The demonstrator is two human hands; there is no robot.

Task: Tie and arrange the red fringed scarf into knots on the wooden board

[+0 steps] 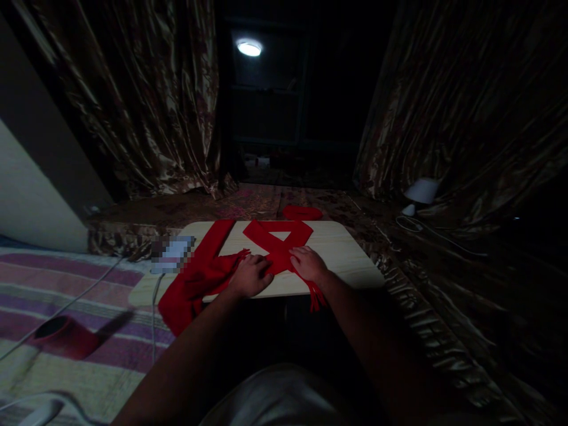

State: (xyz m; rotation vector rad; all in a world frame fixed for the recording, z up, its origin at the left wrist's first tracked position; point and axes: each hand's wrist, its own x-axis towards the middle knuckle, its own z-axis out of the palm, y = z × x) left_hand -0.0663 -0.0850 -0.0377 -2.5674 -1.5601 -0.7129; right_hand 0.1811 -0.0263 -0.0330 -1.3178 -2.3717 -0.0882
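A red fringed scarf (278, 260) lies on a pale wooden board (346, 254), its two strips crossing and framing a small triangle of bare wood. My left hand (252, 276) rests palm down at the left of the crossing, fingers spread on the cloth. On the right side of the crossing, my right hand (307, 263) presses flat with fingers stretched out. Fringe hangs below it over the near edge. More red cloth (195, 281) lies bunched left of my left hand and drapes off the board; whether it joins the crossed strips I cannot tell.
A blurred-out flat device (173, 254) with a cable sits at the board's left. Another red piece (302, 212) lies past the far edge. On the striped bedcover (115, 284) is a red cup-like object (66, 337). A small lamp (421, 190) stands right, near long curtains (177, 106).
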